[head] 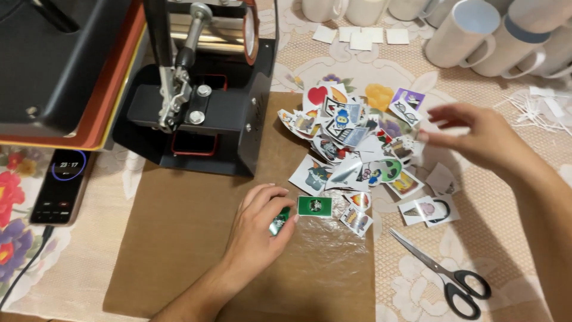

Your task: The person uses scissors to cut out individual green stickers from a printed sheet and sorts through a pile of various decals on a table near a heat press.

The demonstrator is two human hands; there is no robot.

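My left hand (259, 223) rests on a brown sheet (179, 238) and pinches a small green sticker cutout (279, 222). Just right of it lies a green rectangular sticker (314, 206) on a piece of clear film (328, 244). My right hand (476, 134) hovers over the right side of a pile of cut-out picture stickers (351, 137), fingers apart, blurred by motion; nothing shows in its grasp. Loose stickers lie around the pile, one with a cat picture (311, 175).
A black mug heat press (202, 89) stands at the top left beside a flat press (59, 65). A phone (62, 185) lies left of the brown sheet. Scissors (444, 274) lie at lower right. White mugs (462, 33) line the back, with small white squares (360, 37).
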